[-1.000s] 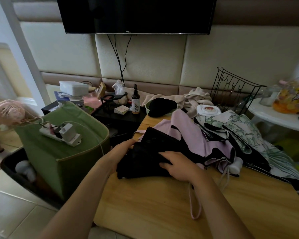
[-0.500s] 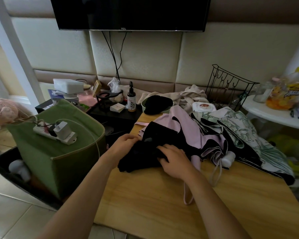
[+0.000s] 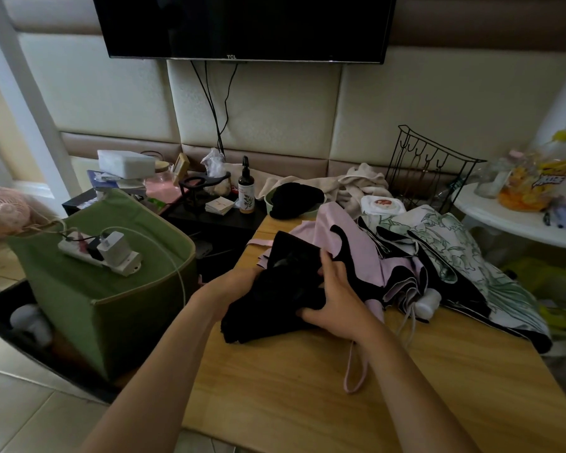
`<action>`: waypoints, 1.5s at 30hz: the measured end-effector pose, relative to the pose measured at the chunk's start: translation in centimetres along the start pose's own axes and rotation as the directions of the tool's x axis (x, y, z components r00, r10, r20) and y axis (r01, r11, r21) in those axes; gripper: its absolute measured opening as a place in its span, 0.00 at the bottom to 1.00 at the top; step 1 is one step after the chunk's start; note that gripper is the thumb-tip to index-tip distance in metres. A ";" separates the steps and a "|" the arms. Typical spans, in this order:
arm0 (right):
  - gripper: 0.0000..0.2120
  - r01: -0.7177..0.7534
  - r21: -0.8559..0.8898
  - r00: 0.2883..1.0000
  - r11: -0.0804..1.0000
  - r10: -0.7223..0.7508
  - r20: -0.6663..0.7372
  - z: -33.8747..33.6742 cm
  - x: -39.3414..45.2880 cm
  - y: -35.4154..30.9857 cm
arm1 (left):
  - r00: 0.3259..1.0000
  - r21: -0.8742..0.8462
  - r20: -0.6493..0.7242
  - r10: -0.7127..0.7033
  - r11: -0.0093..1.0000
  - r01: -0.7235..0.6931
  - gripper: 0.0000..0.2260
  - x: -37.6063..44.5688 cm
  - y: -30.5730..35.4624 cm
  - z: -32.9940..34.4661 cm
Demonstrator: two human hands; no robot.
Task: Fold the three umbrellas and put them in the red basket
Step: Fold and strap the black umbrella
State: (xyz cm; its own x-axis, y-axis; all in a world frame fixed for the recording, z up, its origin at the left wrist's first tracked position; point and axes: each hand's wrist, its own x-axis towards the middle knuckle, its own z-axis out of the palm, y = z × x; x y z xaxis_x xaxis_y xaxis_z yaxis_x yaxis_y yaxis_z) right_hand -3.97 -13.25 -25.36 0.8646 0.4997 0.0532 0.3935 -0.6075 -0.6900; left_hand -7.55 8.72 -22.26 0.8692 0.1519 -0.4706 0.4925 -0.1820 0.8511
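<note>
— Padded wall, a dark TV, and a wooden surface heaped with fabric. What's the person working on?

— The black umbrella, the nearest of the three. The left hand is tucked against its near-left side, fingers mostly hidden in the cloth, so I'd say it grips the bundle, though I can't see how tightly. The right hand curls over the other end, thumb pinching the canopy from below.

— And the other two?

— The pink umbrella lies just beyond the right hand, touching the black one, its strap trailing under the right wrist. The green-patterned umbrella sprawls farther out on that side. Both are loose and unfolded.

— So it's early?

— I'd judge so: first umbrella, mid-fold. The next move probably calls for gathering the black folds round the shaft and fastening them.

— Where's the red basket?

— I can't spot one. A green fabric bin stands beyond the left hand, off the surface, a power strip on top.
</note>
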 end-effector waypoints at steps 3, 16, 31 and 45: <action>0.47 0.035 -0.120 0.999 0.992 -0.037 -0.017 0.0 0.2 0.1 | 0.997 0.044 0.058 0.057 0.997 -0.060 0.13 -0.5 -0.1 -0.3; 0.50 0.093 0.024 0.994 0.995 -0.092 -0.051 -0.1 0.6 -0.2 | 0.848 -0.210 0.033 0.529 0.833 -0.512 0.13 -0.3 -0.2 -0.8; 0.36 -0.166 -0.305 0.837 0.938 -0.030 -0.546 2.3 2.9 -0.2 | 0.856 0.090 -0.296 0.425 0.904 -0.418 0.21 1.8 -1.5 -0.7; 0.24 -0.134 -0.301 0.882 0.944 -0.025 -0.471 2.6 1.8 0.5 | 0.789 0.569 -0.316 0.527 0.771 -0.287 0.35 3.7 -5.4 1.9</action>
State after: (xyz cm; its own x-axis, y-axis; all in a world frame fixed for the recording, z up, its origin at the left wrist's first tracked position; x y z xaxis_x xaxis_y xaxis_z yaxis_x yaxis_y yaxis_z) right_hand -2.98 -11.05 -27.48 0.8998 0.1648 0.4040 0.3495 -0.8267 -0.4410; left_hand -6.91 8.45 -28.97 0.9314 0.3311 0.1511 0.1552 -0.7367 0.6581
